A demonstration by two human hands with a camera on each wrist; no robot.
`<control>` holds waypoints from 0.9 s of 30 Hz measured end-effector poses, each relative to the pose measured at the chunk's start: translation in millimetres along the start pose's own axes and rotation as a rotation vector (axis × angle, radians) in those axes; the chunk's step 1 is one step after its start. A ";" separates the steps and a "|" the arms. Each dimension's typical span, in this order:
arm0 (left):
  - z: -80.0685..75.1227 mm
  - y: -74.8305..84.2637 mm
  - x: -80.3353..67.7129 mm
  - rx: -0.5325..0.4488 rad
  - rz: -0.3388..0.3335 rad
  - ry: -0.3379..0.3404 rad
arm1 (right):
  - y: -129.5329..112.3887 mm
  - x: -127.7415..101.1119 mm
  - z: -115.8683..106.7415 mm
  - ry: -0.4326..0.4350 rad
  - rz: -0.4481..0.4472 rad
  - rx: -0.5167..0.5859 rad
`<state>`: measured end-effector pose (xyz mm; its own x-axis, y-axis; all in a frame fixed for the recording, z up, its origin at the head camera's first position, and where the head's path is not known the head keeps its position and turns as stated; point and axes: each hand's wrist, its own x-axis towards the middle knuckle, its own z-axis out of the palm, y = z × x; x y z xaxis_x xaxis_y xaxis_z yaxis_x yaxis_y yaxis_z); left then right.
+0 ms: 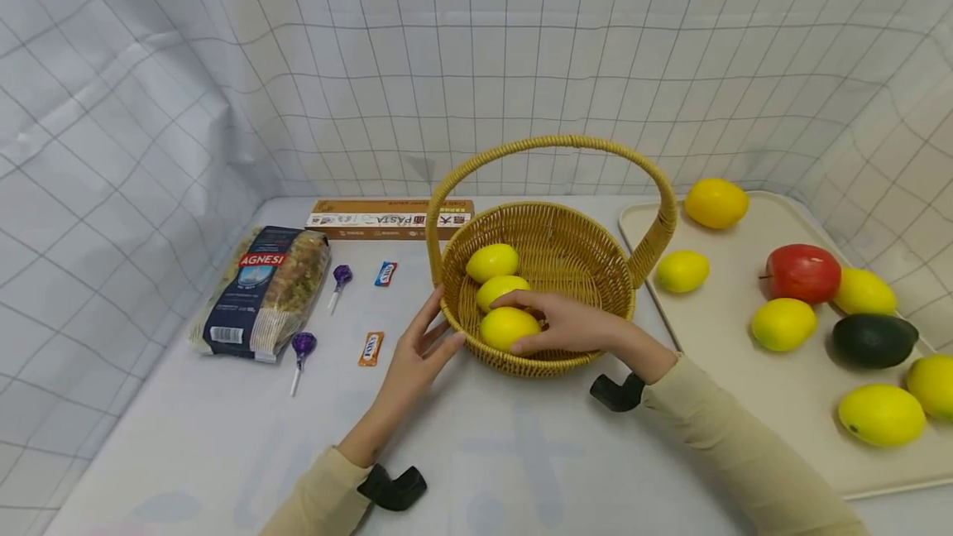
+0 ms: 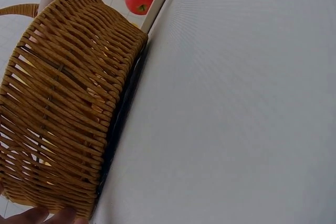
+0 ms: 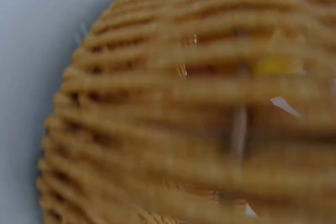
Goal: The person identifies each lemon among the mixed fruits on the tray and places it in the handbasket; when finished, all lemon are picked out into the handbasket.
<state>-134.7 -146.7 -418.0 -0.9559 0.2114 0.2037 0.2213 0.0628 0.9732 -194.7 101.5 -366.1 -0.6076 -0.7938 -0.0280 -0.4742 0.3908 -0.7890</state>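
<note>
Our left hand (image 1: 417,350) rests open against the outer wall of the wicker basket (image 1: 596,337), fingers straight — bracing it, we judge, so it does not slide on the table (image 1: 521,453). Our right hand (image 1: 569,323) reaches over the rim, fingers curled round the nearest lemon (image 1: 502,327). Two more lemons (image 1: 492,261) lie behind it inside the basket; other fruit sits on the tray (image 1: 819,453) beside.

Yellow lemon (image 1: 507,327) in wicker basket (image 1: 566,358), nearest rim.
</note>
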 end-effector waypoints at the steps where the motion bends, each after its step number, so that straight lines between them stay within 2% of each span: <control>1: -0.1 -0.2 -0.3 0.001 0.000 0.002 | -0.8 2.2 1.9 0.002 -0.005 -0.028; 6: 0.2 0.5 -0.1 -0.005 0.008 0.000 | -4.3 8.1 7.6 0.034 -0.007 -0.100; 10: 0.7 0.7 -0.4 -0.008 -0.007 0.002 | -8.3 3.4 6.3 0.079 0.019 -0.023; 13: 1.4 0.2 0.4 -0.014 -0.009 -0.007 | -11.9 -14.1 -2.3 0.145 0.011 0.028; 16: 0.2 0.4 -0.3 -0.012 -0.009 -0.011 | -15.7 -45.9 -15.7 0.202 -0.011 0.067; 19: -1.0 1.8 -1.6 -0.009 -0.015 -0.004 | -12.6 -89.1 -33.6 0.260 -0.047 0.142; 22: -1.0 2.8 -1.6 -0.011 -0.018 0.000 | 0.7 -137.7 -53.0 0.382 -0.049 0.169; 23: -0.6 2.9 -1.3 -0.012 -0.018 -0.002 | 6.8 -154.2 -58.5 0.450 -0.026 0.150; 25: 0.4 2.5 -0.4 -0.012 -0.020 -0.008 | 20.7 -185.6 -66.1 0.611 0.085 0.103; 27: 0.0 2.3 -0.4 -0.012 -0.015 -0.009 | 35.7 -210.5 -69.8 0.760 0.266 0.094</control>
<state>-133.8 -146.6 -415.8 -0.9575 0.2191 0.1879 0.2043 0.0547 0.9774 -128.2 315.0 -345.4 -0.9753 -0.1331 0.1760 -0.2179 0.4546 -0.8636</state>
